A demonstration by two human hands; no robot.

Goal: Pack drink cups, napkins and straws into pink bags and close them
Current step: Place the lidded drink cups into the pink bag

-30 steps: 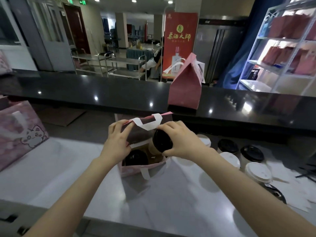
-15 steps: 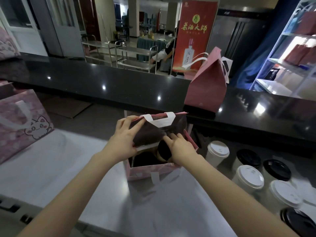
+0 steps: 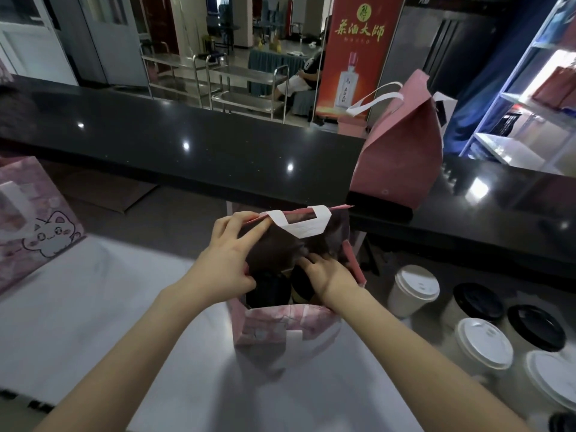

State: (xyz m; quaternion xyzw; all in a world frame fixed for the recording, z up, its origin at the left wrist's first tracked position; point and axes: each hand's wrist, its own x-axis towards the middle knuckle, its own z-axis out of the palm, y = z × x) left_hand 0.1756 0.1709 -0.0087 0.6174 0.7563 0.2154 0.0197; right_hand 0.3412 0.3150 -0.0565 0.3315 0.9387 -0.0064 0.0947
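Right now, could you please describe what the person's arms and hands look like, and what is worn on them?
The left forearm and right forearm are bare, no sleeves in view. The left hand and right hand wear no gloves; no watch, bracelet or ring is visible.

The widest passage is the white worktop (image 3: 124,307) between the cat-print bag (image 3: 37,219) on the left and the open pink bag (image 3: 280,325). On the right, lidded cups (image 3: 414,291) crowd close beside that bag. Just behind it the raised black counter (image 3: 218,151) walls things off, with a closed pink bag (image 3: 402,157) standing on top. The left hand (image 3: 230,260), the right hand (image 3: 327,275) and two dark-lidded cups (image 3: 268,288) fill the open bag's mouth.
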